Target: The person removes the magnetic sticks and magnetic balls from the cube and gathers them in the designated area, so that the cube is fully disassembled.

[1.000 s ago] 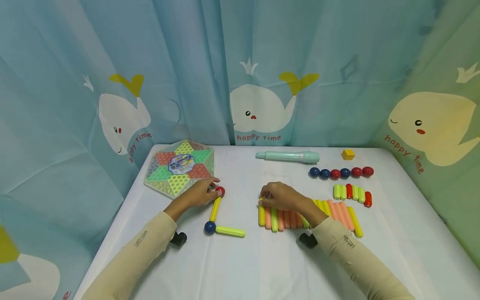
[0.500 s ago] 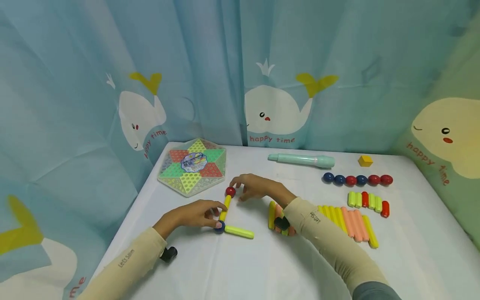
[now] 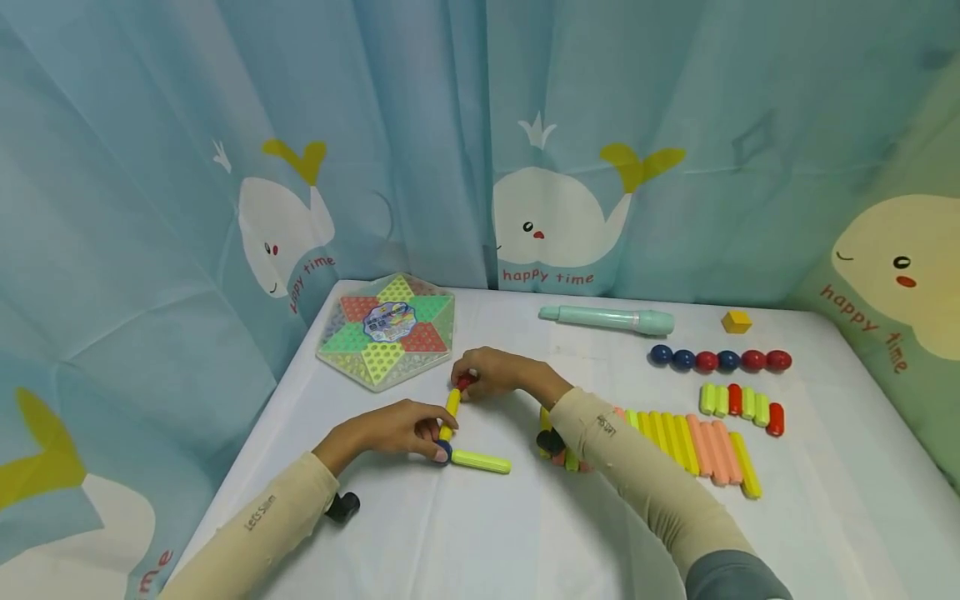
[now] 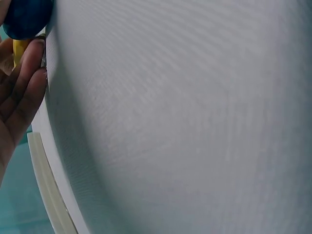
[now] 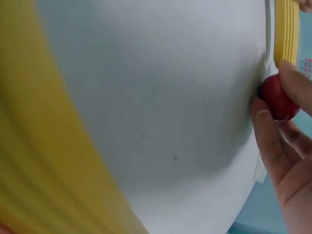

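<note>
My right hand (image 3: pixel 491 371) pinches a red ball (image 5: pixel 278 97) between thumb and fingers, at the far end of a yellow stick (image 3: pixel 453 403). At that stick's near end is a blue ball (image 3: pixel 445 452), gripped by my left hand (image 3: pixel 392 425), whose thumb lies on the ball while fingertips reach over the stick. From the blue ball a yellow-green stick (image 3: pixel 482 462) points right along the table. Together the balls and sticks form an L shape. In the left wrist view, the blue ball (image 4: pixel 27 17) appears at the top left corner, close by the fingers.
A row of yellow, orange and green sticks (image 3: pixel 667 437) lies partly under my right forearm. Further right are short green and red sticks (image 3: pixel 735 402), blue and red balls (image 3: pixel 707 361) and a yellow cube (image 3: pixel 737 322). A pale green pen (image 3: pixel 607 318) and hexagonal game box (image 3: pixel 386 333) lie behind.
My right hand has left the stick row, moved left and taken hold of the red ball. My left hand has come from the red ball down to the blue ball. The head view has shifted.
</note>
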The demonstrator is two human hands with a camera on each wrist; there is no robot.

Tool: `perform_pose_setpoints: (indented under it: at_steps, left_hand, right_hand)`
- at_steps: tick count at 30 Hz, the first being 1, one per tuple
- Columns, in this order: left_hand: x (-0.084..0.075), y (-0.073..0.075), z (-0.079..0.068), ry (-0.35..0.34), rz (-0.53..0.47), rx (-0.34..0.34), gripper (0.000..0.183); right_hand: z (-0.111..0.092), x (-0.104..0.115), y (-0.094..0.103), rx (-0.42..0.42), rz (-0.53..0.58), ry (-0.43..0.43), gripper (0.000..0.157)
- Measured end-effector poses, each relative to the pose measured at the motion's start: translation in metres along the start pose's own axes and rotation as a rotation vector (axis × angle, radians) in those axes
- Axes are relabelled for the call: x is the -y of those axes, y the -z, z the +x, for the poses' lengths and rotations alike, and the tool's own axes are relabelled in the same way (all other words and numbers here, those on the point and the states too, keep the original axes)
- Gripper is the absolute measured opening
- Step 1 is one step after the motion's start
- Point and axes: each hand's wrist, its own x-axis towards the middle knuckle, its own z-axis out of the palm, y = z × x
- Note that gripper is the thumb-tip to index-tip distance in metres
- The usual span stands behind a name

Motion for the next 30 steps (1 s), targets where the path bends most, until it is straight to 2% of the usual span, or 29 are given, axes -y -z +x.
perform_pose_setpoints:
  at_steps: [5, 11, 15, 21, 26, 30]
  left_hand:
    - [-0.002, -0.001, 0.002, 0.002, 0.002, -0.003, 0.042]
    - [-0.003, -0.003, 0.000, -0.001, -0.009, -0.015, 0.043]
    - [-0.004, -0.003, -0.002, -0.005, 0.006, -0.020, 0.044]
    - [-0.004, -0.004, -0.004, 0.007, 0.009, -0.020, 0.046]
    - [-0.003, -0.005, -0.003, 0.003, -0.001, -0.022, 0.045]
    - [-0.003, -0.005, -0.002, 0.001, -0.010, -0.018, 0.045]
  right_hand:
    - [-0.007, -0.006, 0.006, -0.013, 0.026, -0.044, 0.016]
    - [-0.032, -0.025, 0.015, -0.067, 0.095, -0.092, 0.029]
    - [-0.069, -0.046, 0.031, -0.157, 0.135, -0.131, 0.041]
    - [-0.137, -0.093, 0.050, -0.338, 0.125, -0.171, 0.027]
    - [-0.184, -0.134, 0.057, -0.415, 0.098, -0.361, 0.030]
    - [-0.203, -0.153, 0.056, -0.426, 0.081, -0.454, 0.033]
